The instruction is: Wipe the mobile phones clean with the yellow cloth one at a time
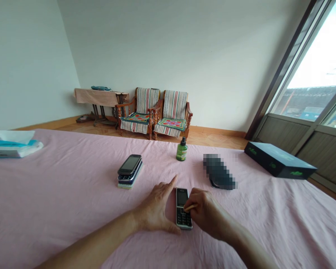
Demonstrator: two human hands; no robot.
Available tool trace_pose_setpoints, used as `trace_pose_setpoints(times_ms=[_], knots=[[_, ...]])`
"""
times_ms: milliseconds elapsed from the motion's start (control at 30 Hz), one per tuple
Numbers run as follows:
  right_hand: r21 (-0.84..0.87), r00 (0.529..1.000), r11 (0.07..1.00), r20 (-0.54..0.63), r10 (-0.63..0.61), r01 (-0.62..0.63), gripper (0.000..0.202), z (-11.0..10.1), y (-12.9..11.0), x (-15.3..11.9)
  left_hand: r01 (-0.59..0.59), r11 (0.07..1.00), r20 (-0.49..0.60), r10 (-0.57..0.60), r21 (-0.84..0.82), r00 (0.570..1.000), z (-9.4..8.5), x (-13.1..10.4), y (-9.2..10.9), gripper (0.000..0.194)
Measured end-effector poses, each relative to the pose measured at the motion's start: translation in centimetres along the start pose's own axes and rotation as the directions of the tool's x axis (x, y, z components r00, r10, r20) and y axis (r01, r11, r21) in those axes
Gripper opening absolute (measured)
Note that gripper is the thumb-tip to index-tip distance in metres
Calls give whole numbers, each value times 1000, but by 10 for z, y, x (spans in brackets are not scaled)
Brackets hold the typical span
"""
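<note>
I've got my left hand [156, 209] spread wide along the left side of a keypad phone [182, 222], index finger stretched out past its top corner, thumb down by the bottom edge. The thumb might be touching the case, but I honestly can't tell from this camera. The phone's lying face up on a pink sheet [72, 209], right between my two hands, screen end pointing away from me. My right hand [204, 211] is curled in tight, pinching a thin wooden stick [191, 207] with its tip down at the keys just under the screen. No idea how hard it's pressing, if at all.

Further out on the left there's a slightly messy stack of phones [130, 170]. Over on the right is a dark object [218, 172] that's pixelated for me, so can't say what it is. A green bottle [182, 151] with a black cap stands upright a little beyond those two. Black box [281, 158] with green lettering near the right edge, tissue pack [24, 148] way over left.

Past the sheet: two wooden armchairs [154, 116] with striped covers, a cloth-draped table [96, 98] left of them, then a pale wall [168, 45] behind.
</note>
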State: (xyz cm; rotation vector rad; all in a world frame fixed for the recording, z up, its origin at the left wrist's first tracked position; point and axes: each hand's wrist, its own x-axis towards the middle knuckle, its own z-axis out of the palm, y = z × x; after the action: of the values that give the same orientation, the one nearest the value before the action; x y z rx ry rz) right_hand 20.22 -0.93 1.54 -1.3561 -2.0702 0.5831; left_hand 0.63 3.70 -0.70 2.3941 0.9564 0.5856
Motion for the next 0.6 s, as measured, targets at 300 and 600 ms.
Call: trace_pose_setpoints(times_ms=[300,600], knots=[[23,999,999,-9,39,-39,30,1,-1,-1,5,1000,-9,-5,-4,1000,0,-1,1,137],[75,994,991,-14,-107,108,35,13,-13,3,0,999,6,0,42,1000,1,3,-2,127]])
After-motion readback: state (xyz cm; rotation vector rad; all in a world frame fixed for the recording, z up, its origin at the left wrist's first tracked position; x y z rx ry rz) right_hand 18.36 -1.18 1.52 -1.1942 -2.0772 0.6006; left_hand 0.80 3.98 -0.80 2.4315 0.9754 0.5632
